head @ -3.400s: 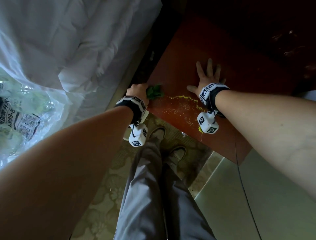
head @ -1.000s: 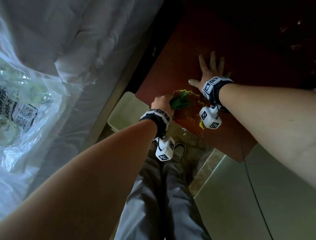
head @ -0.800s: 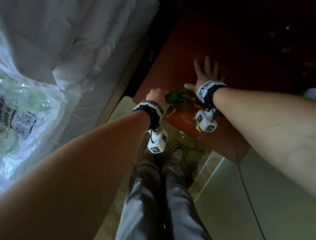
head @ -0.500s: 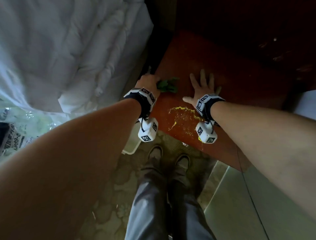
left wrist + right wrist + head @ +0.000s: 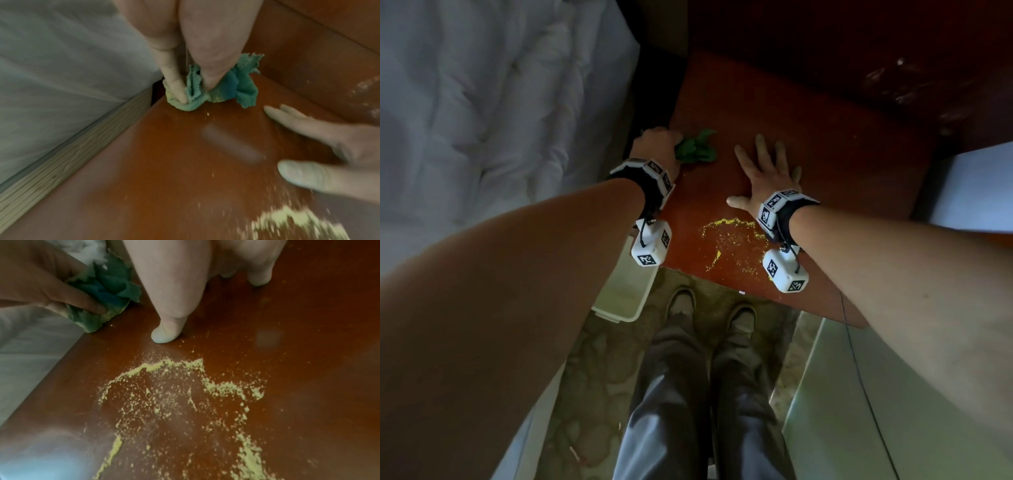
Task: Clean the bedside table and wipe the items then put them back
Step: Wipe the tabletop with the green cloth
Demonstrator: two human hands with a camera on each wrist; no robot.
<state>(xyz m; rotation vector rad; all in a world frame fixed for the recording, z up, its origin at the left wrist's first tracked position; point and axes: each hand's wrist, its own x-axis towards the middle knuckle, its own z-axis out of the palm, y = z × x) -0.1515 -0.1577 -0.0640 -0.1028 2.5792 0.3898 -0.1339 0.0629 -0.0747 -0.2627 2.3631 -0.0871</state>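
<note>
Swinging back out to the bed-side edge goes the left hand (image 5: 654, 145), and the green cloth (image 5: 697, 150) bunched in its curled fingers now sits up at about ten o'clock on the counter (image 5: 825, 144). A second ago that same cloth was down in the middle of the yellow powder (image 5: 732, 240); now it's well clear of it, at the top of a stroke. My read: another pass is coming, because the spill is smeared about but far from gone, so cleaning is only partway and nothing is back on the surface yet.

Over at two o'clock of the spill, the right hand (image 5: 767, 178) stays planted flat, fingers spread and straight, gripping nothing, just bracing.

From overhead the powder looks like a thin outline. The right wrist camera tells more: thick ridges and a wide scatter of grains (image 5: 185, 394). The left wrist camera shows thumb and fingers pinching the cloth (image 5: 207, 91) right at the counter's corner, beside the bed (image 5: 61, 65).
</note>
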